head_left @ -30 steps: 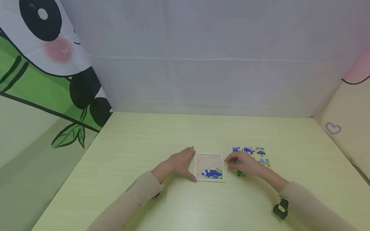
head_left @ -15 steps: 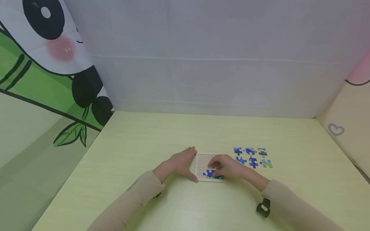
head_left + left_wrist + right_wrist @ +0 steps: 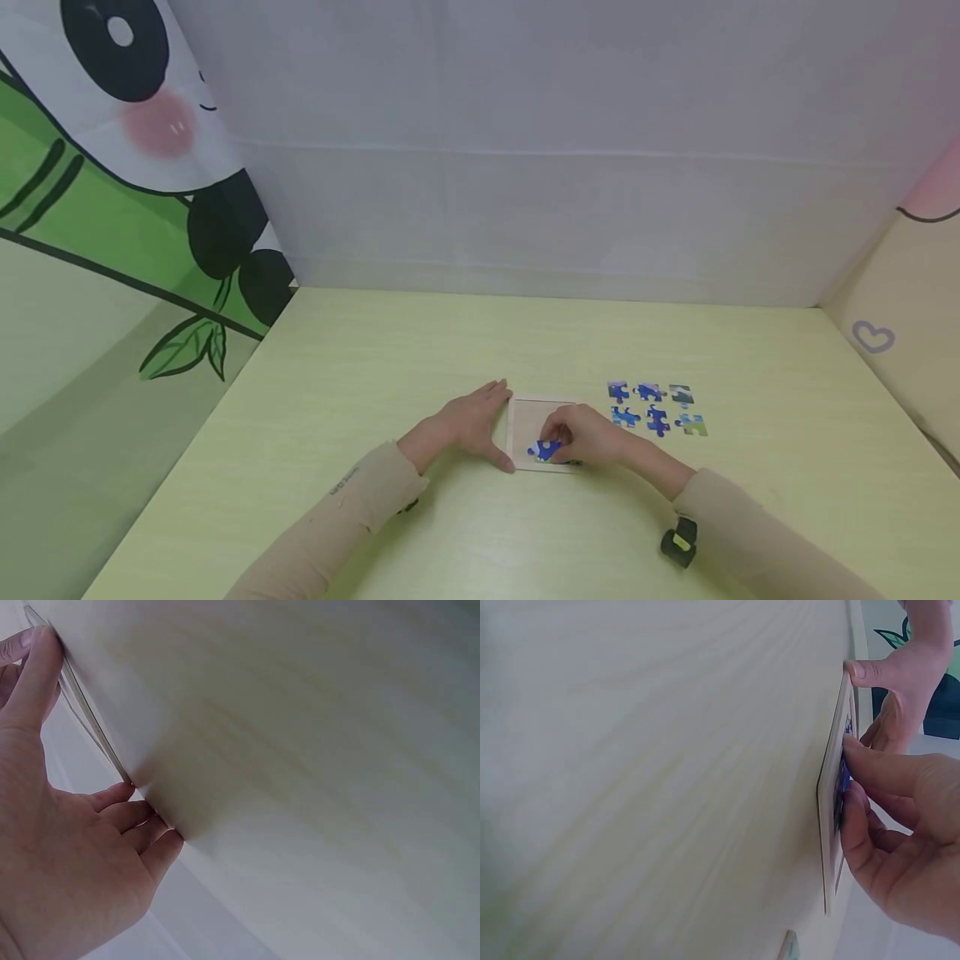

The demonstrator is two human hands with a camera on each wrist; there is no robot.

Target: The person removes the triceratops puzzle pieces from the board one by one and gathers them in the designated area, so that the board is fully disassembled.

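A shallow wooden puzzle tray (image 3: 528,418) lies flat on the table, blue jigsaw pieces (image 3: 540,452) in its lower part. My left hand (image 3: 467,427) spreads along the tray's left edge, thumb at the near corner and fingertips at the far one. Over the tray's lower right, the fingers and thumb of my right hand (image 3: 588,435) pinch a puzzle piece; in the right wrist view a bit of blue (image 3: 845,778) shows between them. That hand covers much of the held piece and the tray's right side. In the left wrist view, the left hand (image 3: 82,840) touches the tray's thin edge (image 3: 97,735).
Right of the tray, several loose puzzle pieces (image 3: 657,419) lie face up in two rows on the pale table (image 3: 420,350). A white cloth wall (image 3: 525,225) stands behind the table, and a printed panel (image 3: 150,258) rises at the left.
My right hand has moved left from the loose pieces to over the tray, and a loose piece that lay nearest me at the right is gone from there. The left hand stays put.
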